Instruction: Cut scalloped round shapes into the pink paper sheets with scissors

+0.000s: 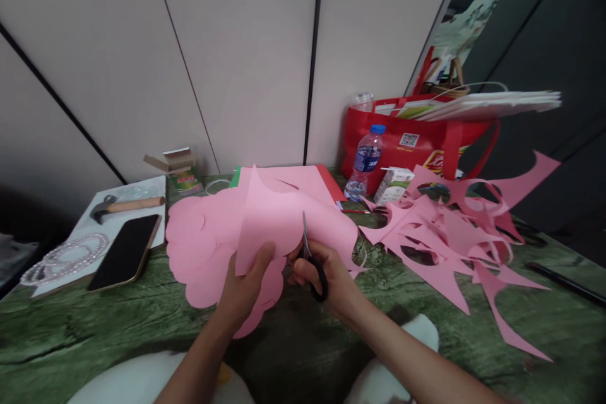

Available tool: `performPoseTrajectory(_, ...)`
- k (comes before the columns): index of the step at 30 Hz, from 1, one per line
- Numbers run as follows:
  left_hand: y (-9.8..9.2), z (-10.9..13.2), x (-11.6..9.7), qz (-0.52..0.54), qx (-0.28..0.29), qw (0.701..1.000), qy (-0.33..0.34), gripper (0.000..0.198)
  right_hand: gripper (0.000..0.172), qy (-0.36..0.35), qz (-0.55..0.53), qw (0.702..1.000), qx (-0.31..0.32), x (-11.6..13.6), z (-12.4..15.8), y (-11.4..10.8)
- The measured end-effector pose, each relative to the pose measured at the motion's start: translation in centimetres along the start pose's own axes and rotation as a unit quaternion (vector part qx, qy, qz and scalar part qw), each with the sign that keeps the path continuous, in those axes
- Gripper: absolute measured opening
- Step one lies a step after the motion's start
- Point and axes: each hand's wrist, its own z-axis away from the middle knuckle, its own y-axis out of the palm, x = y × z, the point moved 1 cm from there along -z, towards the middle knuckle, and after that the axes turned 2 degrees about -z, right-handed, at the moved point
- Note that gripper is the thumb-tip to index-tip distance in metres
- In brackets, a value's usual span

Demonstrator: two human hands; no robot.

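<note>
A pink sheet (pixel 277 227) was gripped at its near edge by the left hand (pixel 246 287), the thumb being pressed on top. By the right hand (pixel 322 271) a pair of black-handled scissors (pixel 307 252) was grasped, and a blade was seen against the pink, at the sheet's near right part. The sheet was held up in front of the person, partly over a spread of pink scalloped pieces (pixel 199 252); behind it, green and red edges of other paper (pixel 335 184) were shown. To the right, pink offcuts (pixel 435 237) with curved gaps were heaped on the green wood-grained surface (pixel 42 328). Behind these, a red bag (pixel 348 148) was printed with a QR code (pixel 409 140) and a yellow-framed logo, partly covered by a strap and not fully legible. A blue-capped bottle (pixel 363 167) was wrapped in a blue label with pale lettering too small to be read; beside it, a white-and-green carton (pixel 394 186) was marked with small print, likewise unreadable. On the left, an open-flapped green box (pixel 186 180) was lettered in red, too blurred to be made out. A hammer (pixel 135 204), a phone (pixel 124 252) and pale beads (pixel 66 259) were laid near one another
</note>
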Motion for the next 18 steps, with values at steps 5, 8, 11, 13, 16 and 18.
performPoseTrajectory(5, -0.02, -0.12, 0.31, 0.008, 0.010, 1.000, -0.009, 0.036, 0.027, 0.006, -0.004, 1.000, -0.004, -0.13, 0.02, -0.02)
performPoseTrajectory(8, -0.01, -0.19, 0.52, 0.008, 0.014, 1.000, -0.018, 0.036, 0.026, 0.003, -0.013, 1.000, -0.001, -0.17, -0.02, -0.04)
performPoseTrajectory(11, -0.03, -0.22, 0.57, 0.017, -0.003, 1.000, -0.026, 0.038, 0.025, 0.001, -0.007, 1.000, 0.001, -0.19, -0.06, -0.11)
performPoseTrajectory(13, -0.05, -0.24, 0.59, 0.017, -0.009, 0.999, -0.032, 0.039, 0.025, -0.002, 0.000, 1.000, 0.001, -0.26, -0.10, -0.18)
performPoseTrajectory(16, -0.03, -0.31, 0.78, 0.021, -0.021, 0.999, -0.045, 0.042, 0.024, -0.006, 0.000, 1.000, 0.007, -0.41, -0.14, -0.24)
performPoseTrajectory(18, 0.07, -0.39, 0.97, 0.041, -0.027, 0.998, -0.043, 0.043, 0.024, -0.005, 0.004, 1.000, 0.009, -0.46, -0.13, -0.24)
